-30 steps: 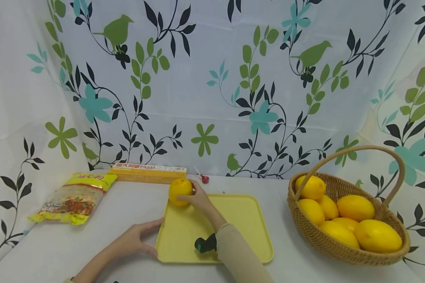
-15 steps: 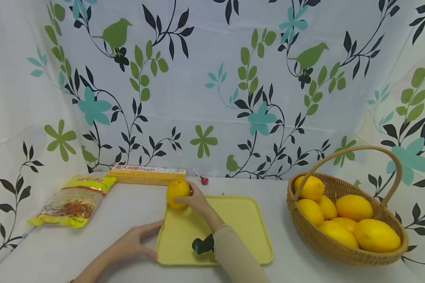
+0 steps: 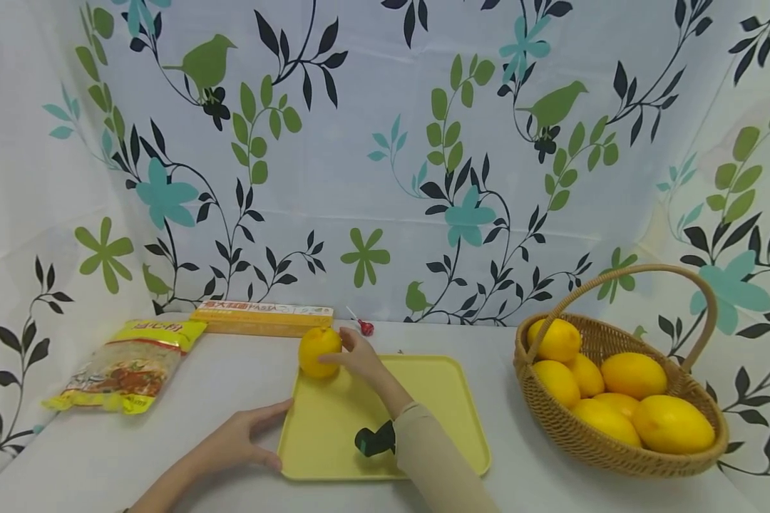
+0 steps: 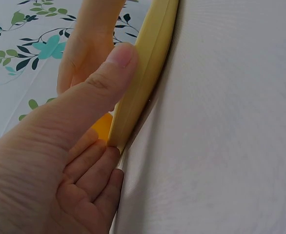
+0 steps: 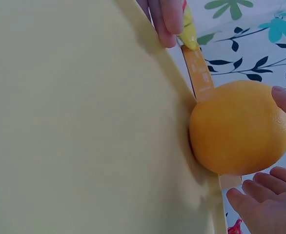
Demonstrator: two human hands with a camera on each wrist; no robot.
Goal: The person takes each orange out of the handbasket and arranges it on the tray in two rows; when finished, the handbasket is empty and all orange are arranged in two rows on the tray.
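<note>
A yellow lemon sits on the far left corner of a yellow tray. Beside it is my right hand, thumb against or very near the lemon. In the right wrist view the other fingers lie loosely bent just below the lemon, with a small gap between. My left hand is at the tray's left edge, thumb and fingers spread apart. The left wrist view shows its fingertips touching the tray's rim, holding nothing.
At the right stands a wicker basket with several lemons in it. A noodle bag lies at the left, a pasta box along the back, and a red lollipop behind the tray. A patterned curtain hangs behind.
The right hand's fingers have loosened and come slightly away from the lemon, which stays on the tray's corner. The left hand keeps its place; the head view has shifted slightly.
</note>
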